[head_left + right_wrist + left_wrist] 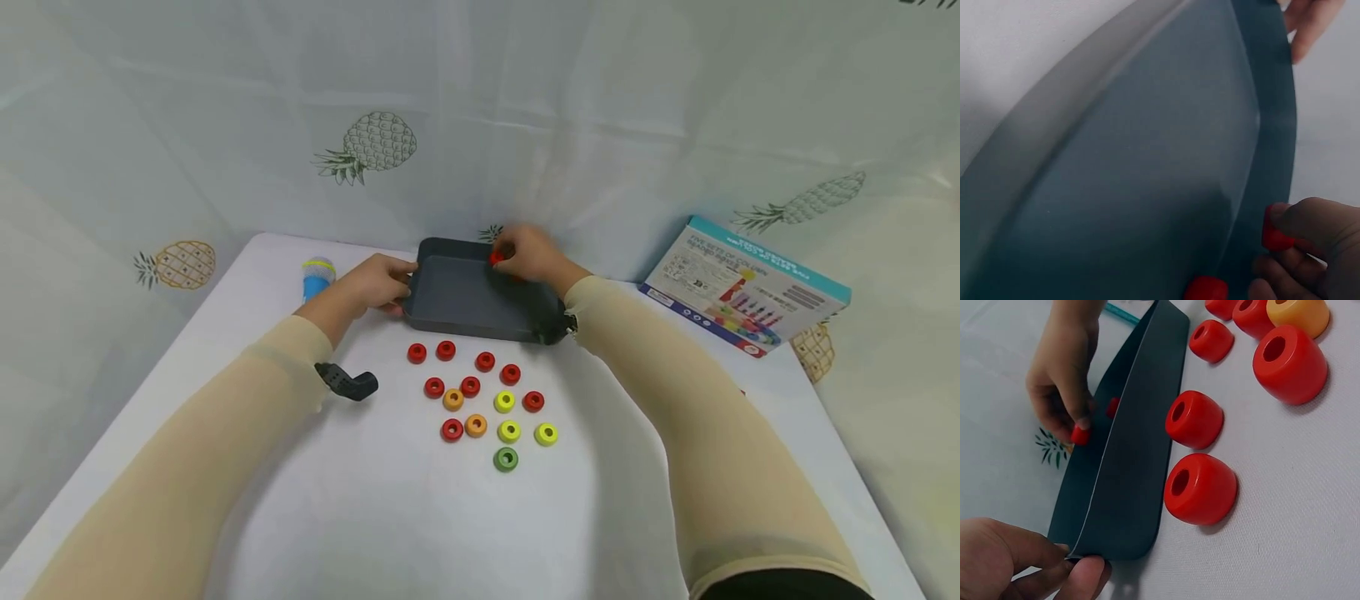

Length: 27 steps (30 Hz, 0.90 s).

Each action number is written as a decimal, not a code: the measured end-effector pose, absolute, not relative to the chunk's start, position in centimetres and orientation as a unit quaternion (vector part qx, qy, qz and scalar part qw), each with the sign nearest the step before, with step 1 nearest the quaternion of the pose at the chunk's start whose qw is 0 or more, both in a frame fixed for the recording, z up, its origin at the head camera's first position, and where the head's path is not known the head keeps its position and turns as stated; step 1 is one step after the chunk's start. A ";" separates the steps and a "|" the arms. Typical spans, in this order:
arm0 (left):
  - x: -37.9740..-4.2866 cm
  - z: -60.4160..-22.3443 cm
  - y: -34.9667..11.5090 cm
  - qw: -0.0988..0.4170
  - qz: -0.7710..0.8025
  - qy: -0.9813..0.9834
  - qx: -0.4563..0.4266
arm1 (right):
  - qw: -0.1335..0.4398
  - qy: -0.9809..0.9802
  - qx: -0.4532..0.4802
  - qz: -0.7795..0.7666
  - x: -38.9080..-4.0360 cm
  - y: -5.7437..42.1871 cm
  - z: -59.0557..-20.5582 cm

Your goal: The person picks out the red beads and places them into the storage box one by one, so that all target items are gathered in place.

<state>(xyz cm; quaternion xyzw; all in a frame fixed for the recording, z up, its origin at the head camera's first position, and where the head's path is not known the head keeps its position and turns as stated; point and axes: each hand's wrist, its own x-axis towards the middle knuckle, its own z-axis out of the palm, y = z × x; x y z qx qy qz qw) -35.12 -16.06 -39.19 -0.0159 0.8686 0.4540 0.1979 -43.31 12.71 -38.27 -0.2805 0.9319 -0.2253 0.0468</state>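
Tabletop (337, 517) is filling the lower head frame, printed box (720, 283) sitting at right, gray tray (465, 296) lying upper centre. Left hand (378, 282) is gripping the tray's left end, probably steadying it. Right hand (531, 252) is working at the far wall, fingers narrow, pinching a red bead (1276, 234) between thumb and fingertips. Looks like an early bead-loading step; next move is likely calling for lowering that bead to the tray floor and releasing. Second red bead (1206, 289) is lying in the tray near those fingers. Loose red beads (471, 392), orange beads (476, 433), yellow beads (509, 438) and a green bead (506, 467) are sitting mid-frame, well apart from the right fingers.
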 end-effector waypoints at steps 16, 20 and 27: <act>-34.8 -39.3 -16.1 0.204 0.455 0.866 -0.012 | 0.064 0.941 -0.295 -0.155 -43.4 12.1 -39.8; -34.8 -39.2 -16.1 0.203 0.455 0.867 -0.013 | 0.067 0.943 -0.283 -0.163 -43.3 12.3 -39.7; -34.8 -39.3 -16.2 0.197 0.454 0.869 -0.011 | 0.051 0.942 -0.256 -0.211 -42.6 13.0 -38.1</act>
